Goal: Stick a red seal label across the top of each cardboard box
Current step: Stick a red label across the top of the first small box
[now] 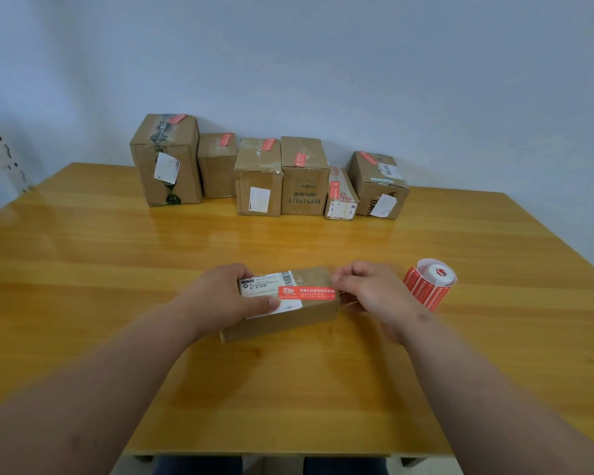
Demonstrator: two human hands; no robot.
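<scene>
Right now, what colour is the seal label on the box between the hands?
Orange-red with white print; the seal label shows best in the head view, lying across the cardboard box.

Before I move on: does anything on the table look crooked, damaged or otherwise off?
Nothing is spilled or broken. The box printed HYNAUT in the back row stands upside down, since its lettering reads inverted. The tall cardboard box at far left has torn, crumpled tape. The red seal label on the flat cardboard box lies fairly straight.
</scene>
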